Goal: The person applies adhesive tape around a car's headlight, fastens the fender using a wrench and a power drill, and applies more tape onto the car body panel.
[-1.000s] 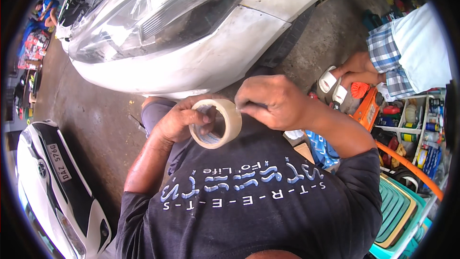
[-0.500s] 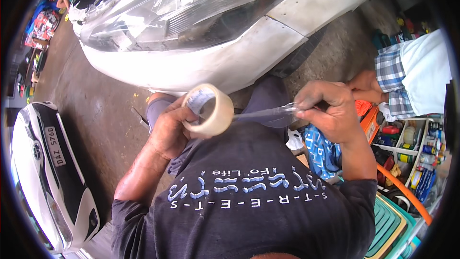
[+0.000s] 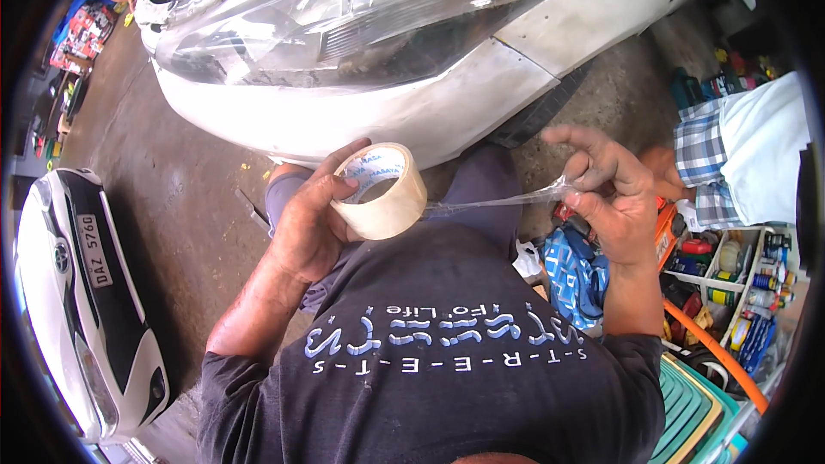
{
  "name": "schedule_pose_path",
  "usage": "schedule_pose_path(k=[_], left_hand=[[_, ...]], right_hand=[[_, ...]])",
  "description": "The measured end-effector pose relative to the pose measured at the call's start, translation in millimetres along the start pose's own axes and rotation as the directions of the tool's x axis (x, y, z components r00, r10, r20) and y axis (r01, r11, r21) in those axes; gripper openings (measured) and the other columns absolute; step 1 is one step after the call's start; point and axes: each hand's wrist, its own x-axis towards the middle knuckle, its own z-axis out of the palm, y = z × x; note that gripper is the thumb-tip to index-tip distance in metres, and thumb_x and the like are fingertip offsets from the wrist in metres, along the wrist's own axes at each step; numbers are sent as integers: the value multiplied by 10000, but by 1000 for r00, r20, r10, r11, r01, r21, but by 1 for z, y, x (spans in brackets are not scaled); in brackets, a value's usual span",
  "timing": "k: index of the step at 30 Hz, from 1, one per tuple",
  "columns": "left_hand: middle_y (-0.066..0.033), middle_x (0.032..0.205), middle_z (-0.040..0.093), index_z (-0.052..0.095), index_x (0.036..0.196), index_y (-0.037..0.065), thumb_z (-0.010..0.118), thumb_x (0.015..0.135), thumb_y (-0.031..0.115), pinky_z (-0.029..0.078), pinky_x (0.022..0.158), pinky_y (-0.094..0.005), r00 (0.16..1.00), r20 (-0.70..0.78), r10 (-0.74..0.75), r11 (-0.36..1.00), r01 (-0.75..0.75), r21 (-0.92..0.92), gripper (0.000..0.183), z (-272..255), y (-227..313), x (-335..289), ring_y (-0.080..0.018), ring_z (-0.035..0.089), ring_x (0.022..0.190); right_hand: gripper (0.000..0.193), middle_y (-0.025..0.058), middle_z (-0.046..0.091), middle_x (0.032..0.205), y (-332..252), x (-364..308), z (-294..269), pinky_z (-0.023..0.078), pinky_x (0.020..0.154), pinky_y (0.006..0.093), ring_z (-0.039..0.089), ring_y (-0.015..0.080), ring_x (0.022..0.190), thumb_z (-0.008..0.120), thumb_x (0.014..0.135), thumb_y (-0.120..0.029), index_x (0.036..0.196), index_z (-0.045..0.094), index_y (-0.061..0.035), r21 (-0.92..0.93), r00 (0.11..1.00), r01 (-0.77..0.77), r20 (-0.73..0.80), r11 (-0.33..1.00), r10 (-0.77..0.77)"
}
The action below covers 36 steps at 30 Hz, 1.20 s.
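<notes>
My left hand [image 3: 320,215] is closed round a roll of clear packing tape [image 3: 397,210], thumb on the near edge of its ring. A twisted, narrow strip of tape [image 3: 498,201] stretches from the roll to my right hand [image 3: 606,193]. The thumb and index finger of that hand pinch the strip's end, while another finger stands out away from it. Beyond both hands is the white front of a car [image 3: 344,112] with a large clear headlight [image 3: 361,26].
A second white car front [image 3: 90,309] stands at the left. On the right are a partitioned crate [image 3: 730,283] of bottles and cans, a blue patterned bag [image 3: 574,279], an orange hose [image 3: 722,352] and stacked green trays [image 3: 687,412]. Another person in checked shorts [image 3: 698,146] is close by.
The roll has tilted and moved slightly right in my left hand. My right hand has shifted a little right, its fingers spreading, and the tape strip is longer.
</notes>
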Motion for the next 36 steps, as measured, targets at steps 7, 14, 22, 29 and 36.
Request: schedule_pose_path(k=[7,14,22,29,36], left_hand=[[-178,1369,613,461,1485,-22,583,882,135,506,1093,-426,933,-165,320,941,-293,168,635,3,-2,-12,-287,629,1246],[-160,1169,591,363,1553,73,894,682,185,569,759,-342,726,-71,685,727,-686,1,1026,73,29,-77,-204,655,813],[-239,1656,345,255,1675,98,792,733,363,481,1117,-451,386,464,798,543,-794,-273,1117,18,62,-88,-328,498,1396],[-241,1661,331,260,1670,92,794,738,323,498,1074,-425,396,465,792,555,-784,-277,1099,23,65,-78,-301,521,1332],[-243,1666,317,266,1666,86,797,744,283,516,1031,-399,399,472,786,561,-782,-273,1082,27,66,-74,-273,544,1267]], right_hand=[[240,155,731,896,-15,-15,-10,570,658,295,719,198,802,767,842,67,812,558,-46,-8,995,4,96,1000,-4],[189,168,770,905,-93,-30,-55,579,589,314,718,227,725,795,835,39,859,622,-31,-8,887,375,292,927,-357],[116,70,770,820,-113,-66,-115,547,590,236,679,121,666,740,876,-13,788,689,-70,285,560,655,439,700,-703],[143,51,791,814,-118,-70,-113,511,572,193,665,91,648,816,771,-15,709,735,-116,299,628,630,347,717,-697],[194,31,781,745,-102,-79,-99,476,512,187,635,68,578,800,778,-8,646,714,-119,247,686,654,206,715,-698]])
